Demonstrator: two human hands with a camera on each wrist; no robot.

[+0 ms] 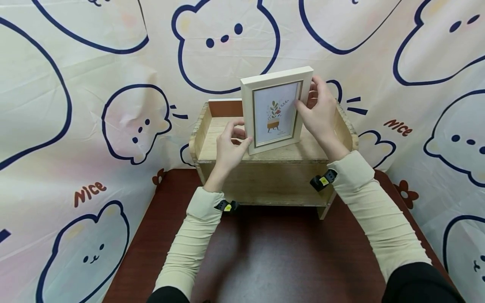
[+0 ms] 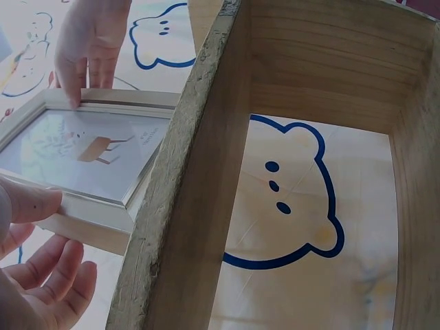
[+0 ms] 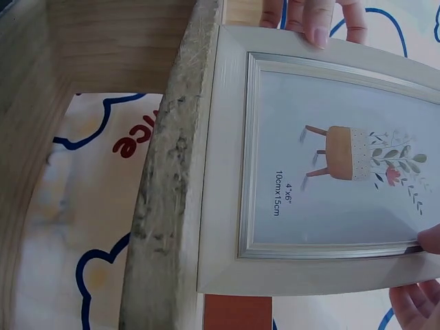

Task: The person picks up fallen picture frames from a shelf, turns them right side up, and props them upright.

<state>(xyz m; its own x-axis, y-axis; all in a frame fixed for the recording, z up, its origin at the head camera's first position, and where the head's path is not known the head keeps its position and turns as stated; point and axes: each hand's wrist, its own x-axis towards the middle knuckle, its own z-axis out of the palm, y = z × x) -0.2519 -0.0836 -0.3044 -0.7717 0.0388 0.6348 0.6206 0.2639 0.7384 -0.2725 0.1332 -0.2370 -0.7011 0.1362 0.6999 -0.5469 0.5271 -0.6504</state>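
A cream picture frame [image 1: 248, 120] with a potted-plant print stands tilted over the upper board of a small wooden shelf [image 1: 261, 181]. My left hand [image 1: 230, 145] holds its lower left side, thumb on the front. With thumb and fingers, my right hand [image 1: 320, 107] grips the opposite side higher up. In the left wrist view, the left thumb [image 2: 34, 199] lies on the border of the frame [image 2: 103, 196], its other fingers loosely bent beneath. The right wrist view shows the print of the frame [image 3: 337, 158] up close, partly cut off at the right.
Behind the frame, a reddish-brown panel [image 1: 225, 108] stands at the shelf's back. Raised side walls [image 1: 198, 130] flank the upper board. The shelf stands on a dark red table [image 1: 265, 252], with a bear-patterned cloth [image 1: 125, 122] hanging around it.
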